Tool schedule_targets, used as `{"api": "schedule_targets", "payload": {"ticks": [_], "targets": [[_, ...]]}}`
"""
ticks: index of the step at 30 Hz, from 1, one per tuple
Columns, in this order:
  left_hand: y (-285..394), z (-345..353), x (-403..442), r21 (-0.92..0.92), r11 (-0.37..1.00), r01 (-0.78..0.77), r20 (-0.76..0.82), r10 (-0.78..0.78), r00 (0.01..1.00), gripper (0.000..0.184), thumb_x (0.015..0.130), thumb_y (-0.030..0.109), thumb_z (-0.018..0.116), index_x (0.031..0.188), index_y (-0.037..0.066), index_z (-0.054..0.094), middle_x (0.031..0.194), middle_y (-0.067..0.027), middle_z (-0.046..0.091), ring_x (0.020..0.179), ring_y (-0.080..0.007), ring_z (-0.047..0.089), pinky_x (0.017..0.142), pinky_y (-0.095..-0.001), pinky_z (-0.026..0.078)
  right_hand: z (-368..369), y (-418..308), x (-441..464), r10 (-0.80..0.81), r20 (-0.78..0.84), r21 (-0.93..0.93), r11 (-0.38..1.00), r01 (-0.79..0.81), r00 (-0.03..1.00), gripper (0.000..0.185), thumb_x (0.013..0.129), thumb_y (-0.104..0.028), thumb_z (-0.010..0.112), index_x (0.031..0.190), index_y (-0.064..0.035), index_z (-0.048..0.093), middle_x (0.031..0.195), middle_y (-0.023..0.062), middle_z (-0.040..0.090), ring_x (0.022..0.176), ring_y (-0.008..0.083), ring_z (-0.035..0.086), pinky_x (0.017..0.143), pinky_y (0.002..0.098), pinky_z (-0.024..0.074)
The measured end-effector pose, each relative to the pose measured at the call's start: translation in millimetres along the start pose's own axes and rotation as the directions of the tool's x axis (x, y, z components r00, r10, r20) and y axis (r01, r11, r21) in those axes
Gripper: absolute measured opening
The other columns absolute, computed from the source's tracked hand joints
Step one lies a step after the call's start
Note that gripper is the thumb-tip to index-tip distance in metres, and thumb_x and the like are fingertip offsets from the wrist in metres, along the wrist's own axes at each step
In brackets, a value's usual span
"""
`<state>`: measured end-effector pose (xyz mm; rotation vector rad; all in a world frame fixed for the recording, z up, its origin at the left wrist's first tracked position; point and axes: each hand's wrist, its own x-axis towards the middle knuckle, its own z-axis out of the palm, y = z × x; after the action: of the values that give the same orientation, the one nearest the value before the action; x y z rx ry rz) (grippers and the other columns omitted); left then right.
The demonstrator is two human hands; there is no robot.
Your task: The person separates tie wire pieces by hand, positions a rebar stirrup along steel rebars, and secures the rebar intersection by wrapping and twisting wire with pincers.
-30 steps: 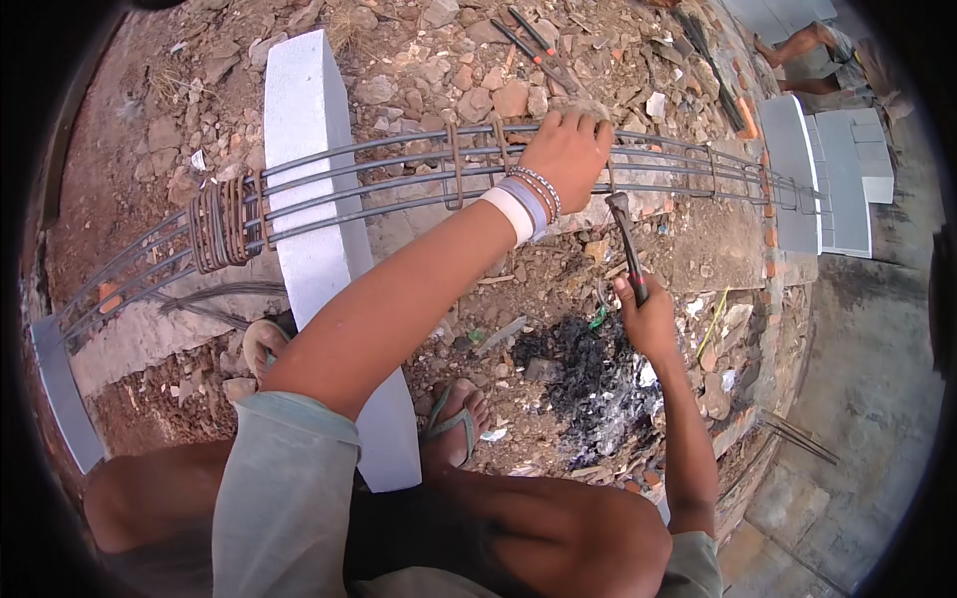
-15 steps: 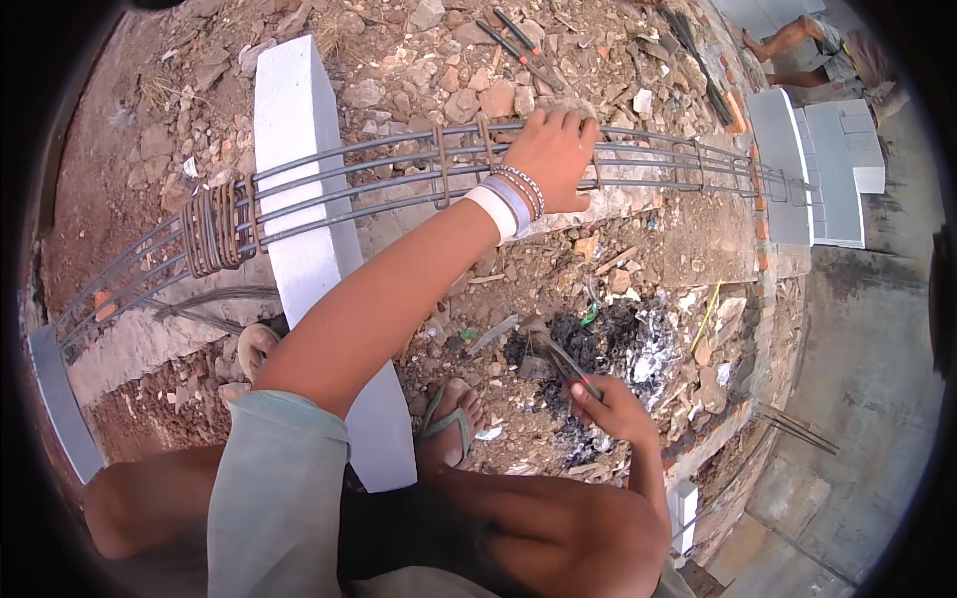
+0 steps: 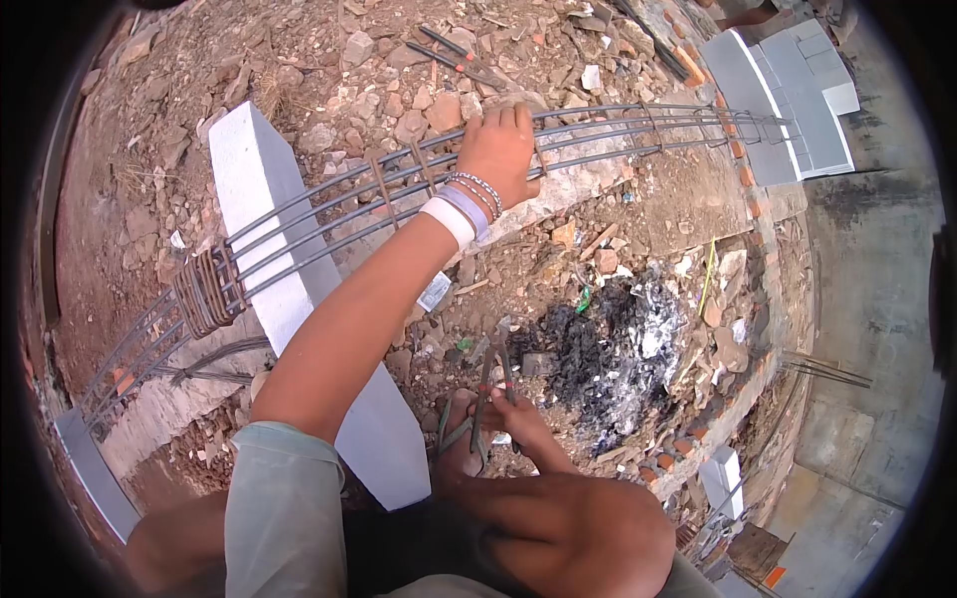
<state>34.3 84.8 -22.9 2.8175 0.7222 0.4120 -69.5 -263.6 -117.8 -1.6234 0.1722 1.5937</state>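
Observation:
My left hand (image 3: 495,157), with a white wristband and bracelets, is closed over a stirrup and the upper bars of a long rebar cage (image 3: 419,164). Loose brown stirrups (image 3: 207,291) are bunched near the cage's left end. Low down, near my sandalled foot (image 3: 461,439), my right hand (image 3: 520,424) grips pincers (image 3: 484,384) with red-marked handles. Their handles look spread and the head points away from me, apart from the cage. Whether anything is in the jaws I cannot make out.
A white-topped grey block (image 3: 384,439) lies under the cage. Bolt cutters (image 3: 461,62) rest on the rubble beyond. Ash and charred scraps (image 3: 618,349) cover the ground right of the pincers. More grey blocks (image 3: 753,100) stand at the far right.
My right hand has drawn the pincers from the ash pile leftward and back toward my foot. My left hand stays on the cage. The view has shifted, and the person at upper right is mostly out of sight.

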Motion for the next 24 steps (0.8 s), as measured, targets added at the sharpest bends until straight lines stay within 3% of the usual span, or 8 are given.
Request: {"api": "schedule_targets", "payload": {"ticks": [3, 6, 9, 15, 18, 21, 24], "targets": [[1, -2, 1, 0.000, 1.000, 0.004, 0.039, -0.004, 0.999, 0.093, 0.066, 0.039, 0.085, 0.133, -0.007, 0.041, 0.120, -0.0191, 0.059, 0.112, -0.0317, 0.058, 0.099, -0.0424, 0.044, -8, -9, 7, -0.105, 0.005, -0.411, 0.907, 0.098, 0.994, 0.045, 0.104, -0.040, 0.045, 0.119, -0.0013, 0.064, 0.091, 0.0173, 0.072, 0.086, 0.0291, 0.070, 0.076, 0.0413, 0.0534], [1, -3, -1, -0.049, 0.999, 0.005, -0.006, -0.005, 1.000, 0.092, 0.064, 0.037, 0.085, 0.132, -0.007, 0.041, 0.118, -0.0188, 0.059, 0.111, -0.0322, 0.058, 0.100, -0.0425, 0.043, -23, -19, 24, -0.310, 0.062, -0.792, 0.563, 0.236, 0.949, 0.047, 0.102, -0.042, 0.046, 0.114, -0.0014, 0.065, 0.085, 0.0229, 0.069, 0.087, 0.0405, 0.067, 0.078, 0.0479, 0.0514], [1, -2, 0, -0.063, 0.998, 0.012, 0.004, -0.012, 1.000, 0.091, 0.062, 0.035, 0.085, 0.131, -0.006, 0.041, 0.115, -0.0188, 0.059, 0.111, -0.0323, 0.058, 0.099, -0.0420, 0.044, -18, -47, 19, -0.280, -0.004, -0.860, 0.492, 0.139, 0.960, 0.048, 0.100, -0.044, 0.046, 0.115, -0.0022, 0.065, 0.091, 0.0269, 0.067, 0.094, 0.0475, 0.062, 0.083, 0.0513, 0.0492], [0, -4, 2, -0.099, 0.995, 0.014, 0.056, -0.008, 0.998, 0.089, 0.063, 0.035, 0.084, 0.130, -0.005, 0.041, 0.112, -0.0204, 0.059, 0.110, -0.0335, 0.058, 0.098, -0.0405, 0.044, -11, -52, 33, -0.225, -0.040, -0.854, 0.513, 0.084, 0.973, 0.048, 0.098, -0.043, 0.050, 0.117, -0.0017, 0.065, 0.099, 0.0272, 0.067, 0.099, 0.0450, 0.064, 0.086, 0.0511, 0.0494], [1, -8, -1, -0.043, 0.999, -0.004, 0.042, 0.006, 0.999, 0.089, 0.066, 0.038, 0.084, 0.131, -0.005, 0.040, 0.113, -0.0218, 0.058, 0.112, -0.0345, 0.056, 0.097, -0.0436, 0.044, -11, -24, 57, -0.389, 0.000, -0.814, 0.534, 0.226, 0.921, 0.049, 0.097, -0.043, 0.052, 0.117, 0.0004, 0.065, 0.100, 0.0262, 0.068, 0.099, 0.0443, 0.064, 0.087, 0.0508, 0.0495], [1, -3, -3, -0.010, 1.000, 0.002, -0.001, -0.002, 1.000, 0.089, 0.069, 0.042, 0.083, 0.132, -0.004, 0.041, 0.115, -0.0214, 0.058, 0.114, -0.0350, 0.055, 0.098, -0.0453, 0.044, -9, -22, 58, -0.350, 0.097, -0.847, 0.463, 0.262, 0.932, 0.046, 0.098, -0.042, 0.052, 0.111, 0.0011, 0.065, 0.099, 0.0263, 0.067, 0.098, 0.0440, 0.063, 0.086, 0.0487, 0.0486], [0, -4, -2, -0.024, 1.000, 0.014, 0.022, -0.013, 1.000, 0.089, 0.070, 0.046, 0.082, 0.132, -0.003, 0.041, 0.117, -0.0207, 0.058, 0.115, -0.0355, 0.055, 0.098, -0.0460, 0.044, -5, -24, 49, -0.408, 0.182, -0.827, 0.428, 0.364, 0.895, 0.045, 0.096, -0.041, 0.054, 0.110, 0.0007, 0.065, 0.099, 0.0262, 0.066, 0.101, 0.0436, 0.062, 0.087, 0.0488, 0.0487]]}}
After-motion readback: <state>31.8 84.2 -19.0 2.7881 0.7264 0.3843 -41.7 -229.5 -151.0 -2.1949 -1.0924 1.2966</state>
